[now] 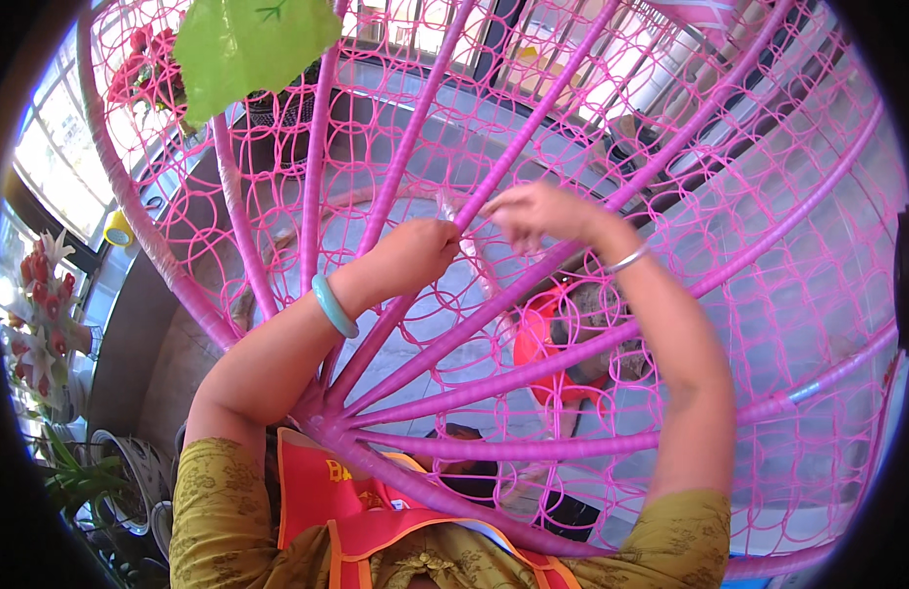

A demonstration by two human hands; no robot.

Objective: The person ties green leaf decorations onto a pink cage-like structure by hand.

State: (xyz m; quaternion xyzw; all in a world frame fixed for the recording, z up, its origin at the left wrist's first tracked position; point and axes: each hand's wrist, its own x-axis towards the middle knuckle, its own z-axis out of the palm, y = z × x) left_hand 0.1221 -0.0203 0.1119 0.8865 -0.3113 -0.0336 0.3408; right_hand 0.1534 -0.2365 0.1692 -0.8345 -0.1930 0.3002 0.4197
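Before me spreads a large fan-shaped frame of pink-wrapped rods (454, 339) with pink cord netting (491, 147) looped across it. My left hand (428, 250), a pale turquoise bangle on its wrist, is closed at one rod near the centre; its fingertips pinch something thin that I cannot make out. Just to the right, my right hand (524, 213) is raised over the netting with fingers spread and partly bent, blurred, a silver bangle at the wrist. The rods meet at a wrapped hub (325, 416) close to my chest.
A green leaf-shaped piece (255, 55) hangs at the upper left. Beyond the netting are red flowers (148, 70), a yellow tape roll (118, 229) and a curved grey ledge. Another person in a red garment (539, 346) is below the net. Potted plants (130, 478) stand lower left.
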